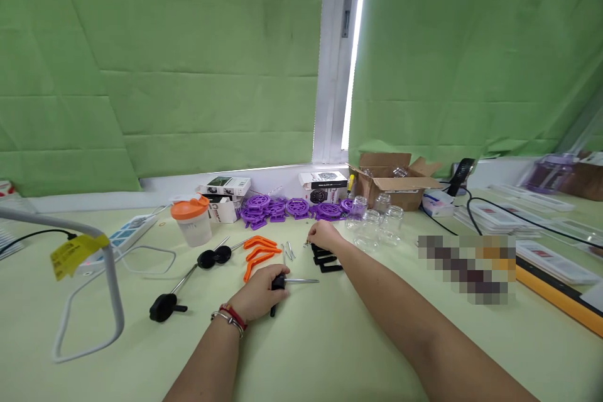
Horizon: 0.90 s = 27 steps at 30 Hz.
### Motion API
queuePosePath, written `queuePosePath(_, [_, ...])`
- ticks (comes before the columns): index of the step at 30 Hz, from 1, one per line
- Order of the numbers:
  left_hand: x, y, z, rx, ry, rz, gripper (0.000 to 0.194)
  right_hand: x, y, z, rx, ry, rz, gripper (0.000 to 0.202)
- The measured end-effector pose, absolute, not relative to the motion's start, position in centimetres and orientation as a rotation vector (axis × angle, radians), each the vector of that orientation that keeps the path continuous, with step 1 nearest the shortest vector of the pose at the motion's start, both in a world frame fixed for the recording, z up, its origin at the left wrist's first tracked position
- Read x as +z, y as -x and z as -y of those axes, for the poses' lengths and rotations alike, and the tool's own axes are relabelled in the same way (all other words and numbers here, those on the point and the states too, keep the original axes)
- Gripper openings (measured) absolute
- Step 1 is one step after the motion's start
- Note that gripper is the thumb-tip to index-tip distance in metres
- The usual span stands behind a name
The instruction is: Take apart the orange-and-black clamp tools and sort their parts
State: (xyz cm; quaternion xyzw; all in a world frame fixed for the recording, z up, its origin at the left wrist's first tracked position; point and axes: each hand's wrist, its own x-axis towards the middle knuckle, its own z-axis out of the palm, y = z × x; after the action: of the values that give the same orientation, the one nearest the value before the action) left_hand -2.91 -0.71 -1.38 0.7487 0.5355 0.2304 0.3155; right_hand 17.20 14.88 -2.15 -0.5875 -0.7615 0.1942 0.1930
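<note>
My left hand (261,294) is closed round a black plastic part with a thin metal rod (304,281) that points right over the table. Farther forward, my right hand (325,234) has its fingertips pinched together at a few tiny metal pieces (306,244); whether one is between the fingers cannot be made out. Just under that hand lie black slotted plastic parts (325,257). Several thin metal pins (289,251) are between the two hands. Orange angled pieces (260,254) sit beyond my left hand. To its left rest similar black parts with rods (164,306).
Purple plastic wheel-like parts (298,207) line the back, with small printed boxes (323,187). Glass jars (371,226) stand before an open cardboard box (393,191). An orange-lidded cup (194,223), power strip (134,232) and grey bent tube frame (115,289) are on the left.
</note>
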Motion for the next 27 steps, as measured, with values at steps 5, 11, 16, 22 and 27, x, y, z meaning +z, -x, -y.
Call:
queuePosePath(5, [-1.63, 3.00, 0.63, 0.626, -1.966, -1.409, 0.043, -2.45, -16.91, -15.29, 0.517, 1.737, 2.126, 0.007])
queuePosePath(11, [-1.53, 2.94, 0.69, 0.615, -1.968, -1.428, 0.042, -2.77, -16.79, -15.57, 0.505, 1.796, 2.108, 0.009])
queuePosePath(16, [-1.51, 2.95, 0.73, 0.611, -1.971, -1.429, 0.043, -2.91, -16.83, -15.63, 0.502, 1.788, 2.116, 0.011])
queuePosePath(22, [-1.59, 2.98, 0.58, 0.602, -1.969, -1.419, 0.044, -2.87, -17.22, -15.27, 0.485, 1.752, 2.130, 0.014])
queuePosePath(27, [-1.37, 2.83, 0.65, 0.612, -1.977, -1.415, 0.043, -2.68, -17.42, -15.07, 0.462, 1.759, 2.127, 0.012])
